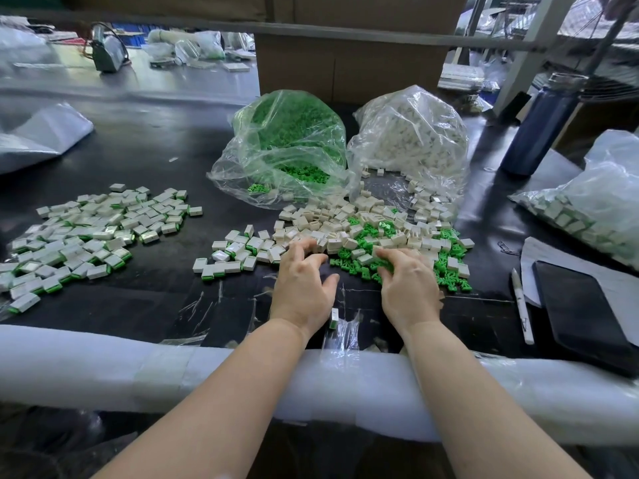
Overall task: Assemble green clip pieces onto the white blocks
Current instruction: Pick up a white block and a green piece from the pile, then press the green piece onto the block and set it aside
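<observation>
A loose heap of white blocks (345, 219) and green clips (446, 257) lies mid-table, spilled from two plastic bags. My left hand (304, 281) reaches forward with its fingers spread, fingertips touching the white blocks at the near edge of the heap. My right hand (408, 285) has its fingers curled down into the green clips; whether a clip is pinched is hidden by the fingers. One assembled block (334, 318) stands on the table between my wrists. Finished white blocks with green edges (90, 233) lie spread at the left, and more (235, 254) sit beside my left hand.
A bag of green clips (290, 146) and a bag of white blocks (411, 140) stand behind the heap. Another filled bag (587, 209), a dark bottle (543, 129), a pen (522, 305) and a black tablet (584, 312) are at the right. White foam padding (103, 368) covers the near edge.
</observation>
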Motion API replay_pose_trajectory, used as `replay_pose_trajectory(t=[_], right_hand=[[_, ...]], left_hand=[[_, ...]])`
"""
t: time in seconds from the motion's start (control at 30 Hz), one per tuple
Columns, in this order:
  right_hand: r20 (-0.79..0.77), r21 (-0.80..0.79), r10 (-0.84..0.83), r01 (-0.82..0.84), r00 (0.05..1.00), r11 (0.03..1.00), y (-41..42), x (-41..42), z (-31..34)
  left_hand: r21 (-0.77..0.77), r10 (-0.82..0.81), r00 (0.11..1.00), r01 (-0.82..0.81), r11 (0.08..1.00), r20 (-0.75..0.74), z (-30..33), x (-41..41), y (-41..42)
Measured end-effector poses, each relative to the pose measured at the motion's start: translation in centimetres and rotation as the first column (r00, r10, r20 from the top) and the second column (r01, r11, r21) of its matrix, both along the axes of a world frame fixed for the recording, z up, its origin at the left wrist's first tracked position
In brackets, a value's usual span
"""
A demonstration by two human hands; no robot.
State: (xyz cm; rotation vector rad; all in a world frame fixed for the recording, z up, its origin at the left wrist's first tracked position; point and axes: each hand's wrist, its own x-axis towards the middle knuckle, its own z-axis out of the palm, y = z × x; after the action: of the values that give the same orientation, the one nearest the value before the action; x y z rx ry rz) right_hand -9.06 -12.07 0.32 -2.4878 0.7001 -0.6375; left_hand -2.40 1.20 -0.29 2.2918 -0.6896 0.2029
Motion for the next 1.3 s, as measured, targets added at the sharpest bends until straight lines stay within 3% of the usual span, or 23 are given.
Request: replay_pose_trajectory(t=[0.5,0.67,0.83,1.0,1.3], right_hand=[[0.16,0.033,0.018,-0.024,0.987,0.999,0.5,-0.3,0.5],[0.198,0.085,0.194,-0.214,0.961,0.973,1.2,-0.5,0.8],[0.235,0.156,0.32,-0.36,0.918,0.92,1.7,-0.5,0.8],[0.29,0.272,0.248,-0.328,0.924,0.905,1.4,-0.4,0.8],[0.355,0.343,0.18,-0.306,0.918,0.888,1.3,-0.4,0.8]], left_hand=[[0.007,-0.065,0.998,0.065,0.998,-0.002,0.4,-0.3,0.1],[-0.057,-0.116,0.993,0.117,0.991,0.02,0.8,-0.6,0.2],[-0.199,-0.173,0.978,0.148,0.969,-0.114,1.1,-0.7,0.1],[-0.328,-0.158,0.954,0.069,0.942,-0.255,0.8,-0.2,0.2],[-0.382,-0.209,0.924,0.076,0.921,-0.32,0.9,-0.1,0.3]])
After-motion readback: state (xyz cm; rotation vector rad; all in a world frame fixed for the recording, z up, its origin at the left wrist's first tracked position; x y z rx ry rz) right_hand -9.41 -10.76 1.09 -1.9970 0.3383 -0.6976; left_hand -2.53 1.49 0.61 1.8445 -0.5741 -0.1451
